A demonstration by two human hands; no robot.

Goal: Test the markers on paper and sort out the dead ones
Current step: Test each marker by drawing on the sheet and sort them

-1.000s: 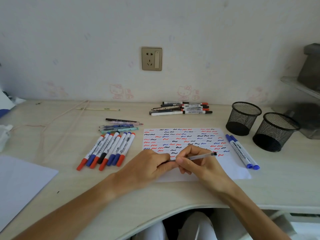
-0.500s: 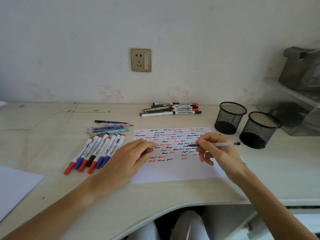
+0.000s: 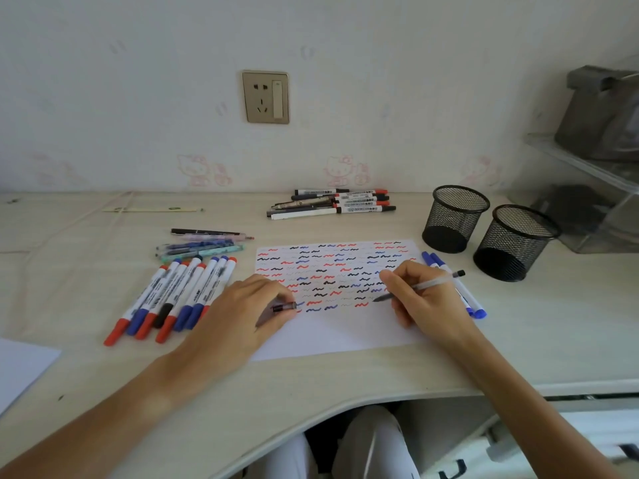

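Print on the marker barrels [image 3: 176, 292] is too small to read. The right hand [image 3: 427, 300] covers the middle of the two blue markers [image 3: 472, 302], the left hand [image 3: 242, 314] hides most of the pen cap [image 3: 284, 307], and the loose sheet [image 3: 20, 366] runs off the left edge.

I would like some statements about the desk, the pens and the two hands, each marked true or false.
1. The right hand holds a clear pen with its tip on the paper. True.
2. The left hand is empty. False: its fingers hold a small dark cap.
3. Both mesh cups stand full of pens. False: no pens show in either.
4. Two blue-capped markers lie beside the paper's right edge. True.
5. The paper is blank. False: red, blue and black squiggles cover its upper part.
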